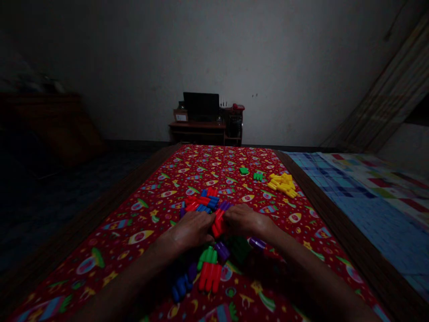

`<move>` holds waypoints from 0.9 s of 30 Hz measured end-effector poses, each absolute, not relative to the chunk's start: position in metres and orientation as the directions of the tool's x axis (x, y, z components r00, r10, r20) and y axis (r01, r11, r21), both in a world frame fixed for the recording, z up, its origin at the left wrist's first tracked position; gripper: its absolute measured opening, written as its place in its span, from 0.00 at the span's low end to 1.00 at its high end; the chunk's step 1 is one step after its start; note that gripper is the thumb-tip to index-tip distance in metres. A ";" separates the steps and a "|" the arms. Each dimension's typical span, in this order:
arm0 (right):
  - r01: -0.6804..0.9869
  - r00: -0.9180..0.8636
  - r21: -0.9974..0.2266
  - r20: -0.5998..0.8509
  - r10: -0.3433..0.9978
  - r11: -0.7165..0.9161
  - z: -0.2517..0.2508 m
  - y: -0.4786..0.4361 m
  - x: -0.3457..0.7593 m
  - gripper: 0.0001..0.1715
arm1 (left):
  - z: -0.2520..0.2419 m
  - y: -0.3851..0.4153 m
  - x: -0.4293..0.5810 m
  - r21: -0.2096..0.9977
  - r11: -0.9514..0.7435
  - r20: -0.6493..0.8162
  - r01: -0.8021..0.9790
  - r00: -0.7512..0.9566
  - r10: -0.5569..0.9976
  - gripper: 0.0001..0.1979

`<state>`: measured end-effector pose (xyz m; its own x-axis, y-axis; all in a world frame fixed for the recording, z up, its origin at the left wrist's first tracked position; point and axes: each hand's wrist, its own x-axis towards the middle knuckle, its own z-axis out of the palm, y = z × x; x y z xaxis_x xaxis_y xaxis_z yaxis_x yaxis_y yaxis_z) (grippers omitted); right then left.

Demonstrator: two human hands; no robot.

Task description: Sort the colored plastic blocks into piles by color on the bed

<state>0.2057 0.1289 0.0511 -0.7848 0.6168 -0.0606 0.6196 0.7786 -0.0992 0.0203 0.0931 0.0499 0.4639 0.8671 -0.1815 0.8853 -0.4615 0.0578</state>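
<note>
Nearest, both forearms (318,270) run off the bottom edge, cut off there, above a red patterned cloth (110,250). Between them lie a blue block (182,287), a ridged red block (210,277) and, touching it, a green block (208,256), with a purple block (222,251) just beyond; shadow under the arms makes other pieces hard to make out. A little farther, the left hand (196,223) is curled, back upward, its fingers closed against the left side of a red piece (218,222). The right hand (243,218) grips the same piece from the other side, most of its fingers hidden behind the knuckles. A purple piece (225,205) shows above the grip; whether it joins the red one cannot be told. Just past the left hand sits a heap of red and blue blocks (203,202), partly covered by it. Farther off, two green pieces (258,176) lie apart near a yellow pile (283,184). Beyond the cloth stands a desk (197,126) with a dark monitor (201,105), while furniture at far left (50,120) sinks into darkness
</note>
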 end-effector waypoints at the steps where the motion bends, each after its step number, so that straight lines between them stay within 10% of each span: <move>1: 0.629 -0.777 -0.114 -0.127 0.617 0.769 0.055 0.132 0.206 0.13 | 0.052 0.096 0.021 0.089 -0.462 -0.221 0.882 0.470 0.855 0.17; 11: 0.645 -0.764 -0.337 -0.250 0.595 0.686 0.066 0.162 0.223 0.10 | 0.055 0.113 0.009 0.246 -0.456 -0.084 0.855 0.488 0.869 0.08; 22: 0.616 -0.767 -0.093 -0.294 0.570 0.782 0.064 0.124 0.197 0.18 | 0.060 0.127 -0.013 0.349 -0.444 0.122 0.825 0.430 0.895 0.16; 27: 0.547 -0.828 -0.320 -0.341 0.445 0.773 0.067 0.142 0.206 0.13 | 0.056 0.136 -0.013 0.446 -0.420 0.217 0.791 0.360 0.908 0.18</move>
<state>0.2061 0.1423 0.0668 -0.8281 0.4452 -0.3406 0.5474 0.7732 -0.3202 -0.0130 0.1360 0.0558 0.3596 0.9076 0.2168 0.7906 -0.4197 0.4458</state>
